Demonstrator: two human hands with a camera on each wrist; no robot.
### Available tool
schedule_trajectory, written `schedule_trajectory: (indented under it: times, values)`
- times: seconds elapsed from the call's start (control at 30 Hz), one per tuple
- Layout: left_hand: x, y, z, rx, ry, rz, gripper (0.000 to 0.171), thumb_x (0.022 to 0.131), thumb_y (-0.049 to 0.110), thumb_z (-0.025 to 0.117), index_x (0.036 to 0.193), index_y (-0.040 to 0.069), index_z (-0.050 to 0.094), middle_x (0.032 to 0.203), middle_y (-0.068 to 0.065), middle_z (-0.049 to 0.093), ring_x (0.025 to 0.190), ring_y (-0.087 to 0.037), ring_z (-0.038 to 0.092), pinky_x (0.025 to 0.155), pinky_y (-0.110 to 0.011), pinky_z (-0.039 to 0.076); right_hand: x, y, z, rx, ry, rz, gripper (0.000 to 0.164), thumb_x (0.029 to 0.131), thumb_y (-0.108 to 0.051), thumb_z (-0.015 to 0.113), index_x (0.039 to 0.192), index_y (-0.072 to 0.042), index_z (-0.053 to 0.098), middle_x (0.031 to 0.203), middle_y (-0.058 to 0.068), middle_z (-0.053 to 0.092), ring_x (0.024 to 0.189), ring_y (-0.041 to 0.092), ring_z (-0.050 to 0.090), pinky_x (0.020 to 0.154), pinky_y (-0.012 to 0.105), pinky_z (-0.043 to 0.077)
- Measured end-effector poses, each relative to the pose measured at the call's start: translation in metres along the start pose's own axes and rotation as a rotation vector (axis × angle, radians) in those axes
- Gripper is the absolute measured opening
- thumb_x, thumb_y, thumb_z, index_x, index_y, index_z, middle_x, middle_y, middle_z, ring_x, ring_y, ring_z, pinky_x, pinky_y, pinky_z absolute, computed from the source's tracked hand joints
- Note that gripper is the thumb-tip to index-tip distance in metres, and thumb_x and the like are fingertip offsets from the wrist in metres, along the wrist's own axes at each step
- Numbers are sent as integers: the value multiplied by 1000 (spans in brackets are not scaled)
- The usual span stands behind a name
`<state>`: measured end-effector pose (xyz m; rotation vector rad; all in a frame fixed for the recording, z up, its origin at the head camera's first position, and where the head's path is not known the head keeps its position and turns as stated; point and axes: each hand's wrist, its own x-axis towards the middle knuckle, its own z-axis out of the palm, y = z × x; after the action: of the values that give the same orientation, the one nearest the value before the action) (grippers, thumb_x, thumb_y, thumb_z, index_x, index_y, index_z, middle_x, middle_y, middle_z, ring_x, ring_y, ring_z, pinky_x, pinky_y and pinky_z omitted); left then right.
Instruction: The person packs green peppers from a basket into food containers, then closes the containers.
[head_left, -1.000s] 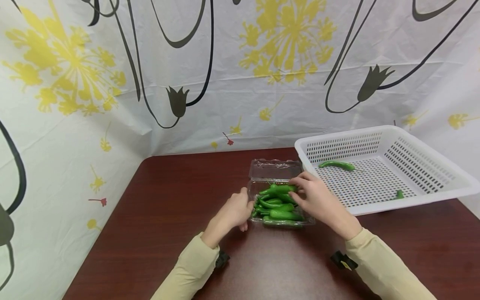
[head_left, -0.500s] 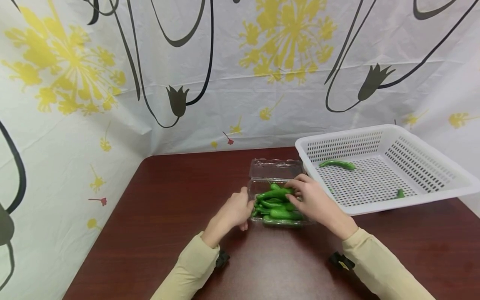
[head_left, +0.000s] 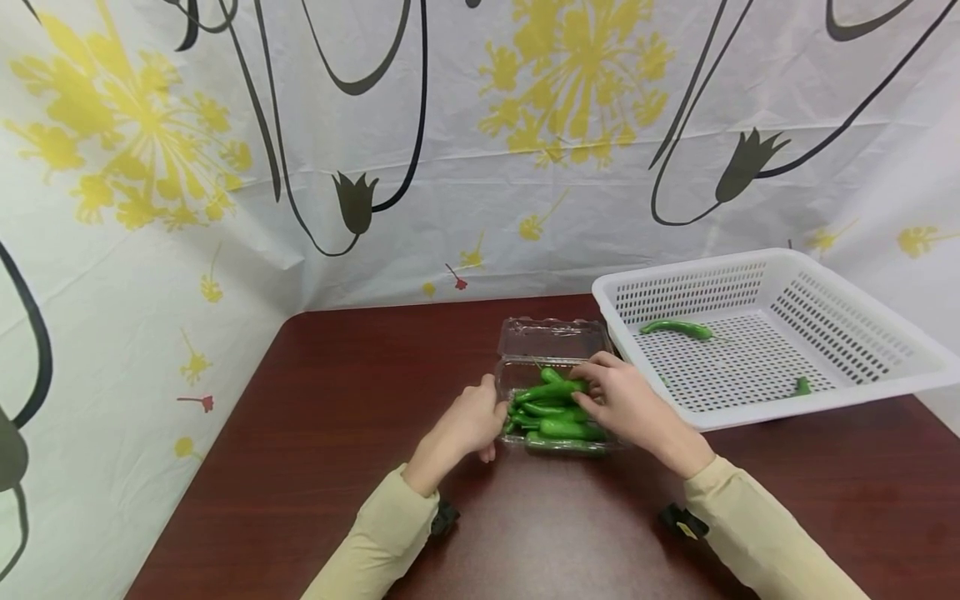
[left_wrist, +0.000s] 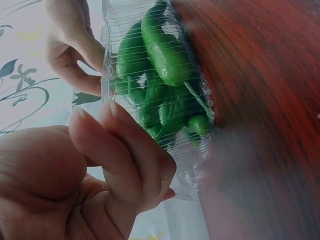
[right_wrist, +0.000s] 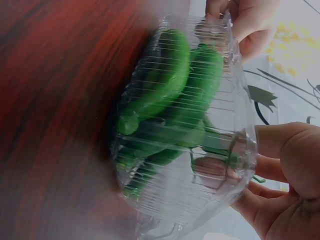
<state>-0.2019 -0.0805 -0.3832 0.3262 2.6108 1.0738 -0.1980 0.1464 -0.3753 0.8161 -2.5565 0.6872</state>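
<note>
A clear plastic clamshell box (head_left: 517, 373) with its lid folded back holds several green chili peppers (head_left: 572, 430). My left hand (head_left: 471, 418) grips the left side of the box, fingers curled at its rim in the left wrist view. Over the right half of the box, my right hand (head_left: 628, 408) pinches one end of a green chili pepper (head_left: 547, 391) lying on top of the pile. Through the ribbed wall in the right wrist view, fingertips (right_wrist: 212, 166) show inside the box by that pepper's end.
A white perforated basket (head_left: 787, 406) stands to the right, close to the box. One long green chili pepper (head_left: 677, 329) lies in it, and a small green piece (head_left: 802, 387) shows near its front wall. A patterned cloth (head_left: 465, 150) hangs behind the dark red table (head_left: 360, 400).
My right hand has shifted slightly left and down, and the pepper in its fingers has moved left over the pile. The left hand stays at the box. The basket has barely moved.
</note>
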Motion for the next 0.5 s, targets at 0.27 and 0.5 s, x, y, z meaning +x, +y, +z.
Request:
schedule_trajectory:
  times: [0.27,0.5]
  values:
    - [1,-1,0,12,-3,-5,54,96,16,45,140,-5,20,57,-14,60,35,-19,56,42,-28,49,-1,1,5,11,-15,9,23,73,-1,73,95,1,66,90,9,57,70,17,63,62,22,53]
    - [0,-1,0,28,-1,7,53,96,16,45,138,-6,22,52,-10,58,35,-18,56,45,-26,49,-2,0,8,-21,-37,13,24,73,-3,73,95,1,66,90,8,57,70,15,62,62,25,52]
